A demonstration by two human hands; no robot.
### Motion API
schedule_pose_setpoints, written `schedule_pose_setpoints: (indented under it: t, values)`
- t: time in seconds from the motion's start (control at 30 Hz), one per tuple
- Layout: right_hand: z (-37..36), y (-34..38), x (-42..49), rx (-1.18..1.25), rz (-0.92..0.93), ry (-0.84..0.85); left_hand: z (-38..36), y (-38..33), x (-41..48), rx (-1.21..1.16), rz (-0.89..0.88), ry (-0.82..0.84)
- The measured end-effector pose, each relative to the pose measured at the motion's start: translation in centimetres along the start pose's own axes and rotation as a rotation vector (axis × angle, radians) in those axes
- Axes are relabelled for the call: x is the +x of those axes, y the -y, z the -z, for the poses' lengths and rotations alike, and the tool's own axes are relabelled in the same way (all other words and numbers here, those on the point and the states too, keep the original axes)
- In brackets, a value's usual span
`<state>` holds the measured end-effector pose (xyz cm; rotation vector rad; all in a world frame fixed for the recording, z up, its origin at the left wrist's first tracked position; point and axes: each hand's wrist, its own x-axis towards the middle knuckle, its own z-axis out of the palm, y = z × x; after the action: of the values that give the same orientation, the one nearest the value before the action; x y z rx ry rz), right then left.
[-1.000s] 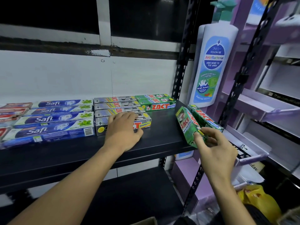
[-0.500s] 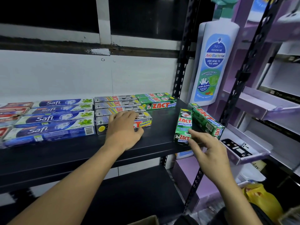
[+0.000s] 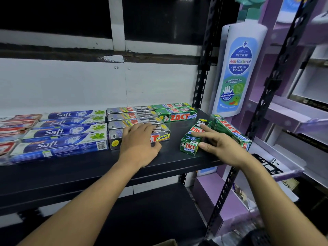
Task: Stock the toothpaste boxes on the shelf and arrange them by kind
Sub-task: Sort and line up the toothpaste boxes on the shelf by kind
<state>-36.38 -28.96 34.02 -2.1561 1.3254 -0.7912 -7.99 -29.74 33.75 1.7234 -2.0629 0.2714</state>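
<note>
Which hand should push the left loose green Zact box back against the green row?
Right. The right hand touches the left loose green Zact box, with the green row behind it. The left hand rests on the grey Smokers box, farther off.

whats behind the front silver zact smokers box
Three more silver Smokers boxes lie in a row behind it, toward the white wall. The left hand covers part of the front box and its nearest neighbour.

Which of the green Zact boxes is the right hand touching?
The green box lying end-on toward the camera, under the right hand. The angled box lies to its right; the back pair sits further back.
</note>
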Motion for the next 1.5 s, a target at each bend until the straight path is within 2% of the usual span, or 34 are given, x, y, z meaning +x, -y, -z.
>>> schedule_pose_setpoints:
  t: [0.3, 0.63, 0.9, 1.03, 1.13, 1.5]
  values:
    - [0.2, -1.5, 5.5, -0.022, -0.069, -0.091, 0.1, -0.1, 0.0, -0.001, -0.001, 0.011]
    - [-4.0, -0.6, 11.1, -0.42, -0.187, -0.318, 0.1, 0.0, 0.0, -0.01, -0.003, 0.008]
    - [-5.5, 1.4, 12.1, -0.434, -0.198, -0.327, 0.2, -0.1, 0.0, -0.002, 0.004, 0.016]
    - [-5.3, 0.6, 11.9, -0.407, -0.217, -0.443, 0.2, -0.1, 0.0, 0.003, 0.002, 0.024]
    - [-5.2, 0.3, 12.0, -0.389, -0.318, -0.412, 0.2, -0.1, -0.1, 0.004, -0.004, 0.028]
    - [-5.7, -0.2, 12.5, -0.562, -0.29, -0.388, 0.2, -0.3, -0.1, 0.027, 0.001, 0.041]
